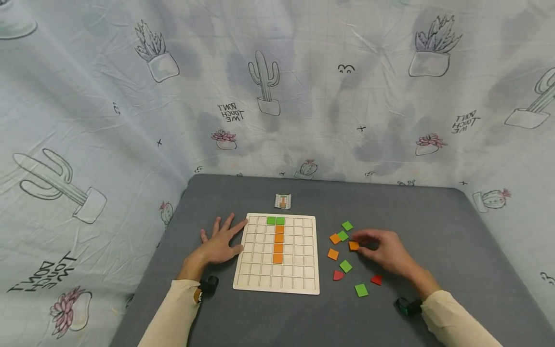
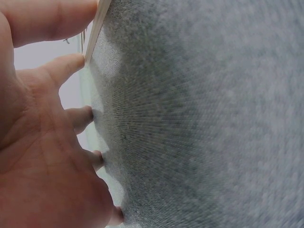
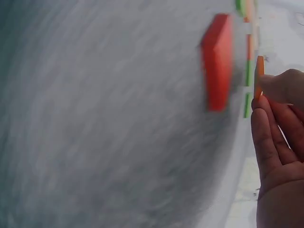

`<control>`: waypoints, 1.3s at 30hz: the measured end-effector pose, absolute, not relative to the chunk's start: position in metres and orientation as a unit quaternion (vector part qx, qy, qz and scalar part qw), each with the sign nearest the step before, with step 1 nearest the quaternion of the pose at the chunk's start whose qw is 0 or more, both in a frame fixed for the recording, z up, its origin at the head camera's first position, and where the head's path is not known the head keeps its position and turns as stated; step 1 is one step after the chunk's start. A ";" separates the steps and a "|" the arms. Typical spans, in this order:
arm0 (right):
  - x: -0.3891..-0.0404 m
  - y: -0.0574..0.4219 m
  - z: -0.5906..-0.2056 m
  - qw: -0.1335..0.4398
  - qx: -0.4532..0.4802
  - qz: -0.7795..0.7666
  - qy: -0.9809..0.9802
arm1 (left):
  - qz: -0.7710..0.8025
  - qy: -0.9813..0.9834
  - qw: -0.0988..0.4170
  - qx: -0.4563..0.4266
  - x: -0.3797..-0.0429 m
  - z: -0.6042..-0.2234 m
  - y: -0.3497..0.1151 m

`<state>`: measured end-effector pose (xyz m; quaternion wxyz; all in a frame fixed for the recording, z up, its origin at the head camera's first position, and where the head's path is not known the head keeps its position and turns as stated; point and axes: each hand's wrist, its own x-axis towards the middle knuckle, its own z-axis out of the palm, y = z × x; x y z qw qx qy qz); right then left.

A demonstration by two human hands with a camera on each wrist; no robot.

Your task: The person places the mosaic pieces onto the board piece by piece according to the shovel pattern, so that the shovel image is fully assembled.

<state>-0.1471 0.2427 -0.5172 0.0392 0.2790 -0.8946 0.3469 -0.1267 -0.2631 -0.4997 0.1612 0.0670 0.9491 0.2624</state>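
Note:
A pale wooden grid board (image 1: pixel 260 274) lies on the grey table. On it, two green square tiles (image 1: pixel 275 220) sit in the top row, and a column of orange square tiles (image 1: pixel 278 248) runs down below the right one. My left hand (image 1: pixel 221 245) spreads its fingers along the board's left side, thumb and index fingertips right at the edge. In the left wrist view the thumb (image 2: pixel 57 19) meets the board's edge (image 2: pixel 97 33). My right hand (image 1: pixel 386 248) pinches an orange square tile (image 1: pixel 353 246) between thumb and fingers, right of the board. The right wrist view shows this tile (image 3: pixel 259 76) edge-on.
Loose green tiles (image 1: pixel 361 290), orange tiles (image 1: pixel 333 254) and red rounded tiles (image 1: pixel 376 280) lie scattered between the board and my right hand. A small pattern card (image 1: pixel 283 201) lies behind the board. A printed cloth (image 1: pixel 321 120) hangs around the table (image 1: pixel 390 202).

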 end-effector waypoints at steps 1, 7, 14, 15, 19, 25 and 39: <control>-0.145 0.242 -0.516 0.042 0.275 0.350 -0.895 | 0.263 0.949 0.161 0.067 -0.126 -0.499 -0.263; -0.133 0.231 -0.502 0.049 0.245 0.384 -0.889 | 0.281 0.945 0.151 0.077 -0.126 -0.503 -0.265; -0.119 0.202 -0.492 0.076 0.244 0.405 -0.878 | 0.292 0.943 0.132 0.086 -0.129 -0.514 -0.269; -0.118 0.198 -0.492 0.079 0.246 0.410 -0.875 | 0.291 0.944 0.130 0.087 -0.130 -0.518 -0.270; -0.115 0.181 -0.494 0.074 0.244 0.434 -0.864 | 0.277 0.947 0.143 0.080 -0.130 -0.511 -0.268; -0.109 0.155 -0.501 0.055 0.246 0.461 -0.851 | 0.280 0.946 0.141 0.082 -0.127 -0.511 -0.267; -0.094 0.103 -0.506 0.024 0.254 0.493 -0.832 | 0.286 0.944 0.143 0.076 -0.122 -0.503 -0.265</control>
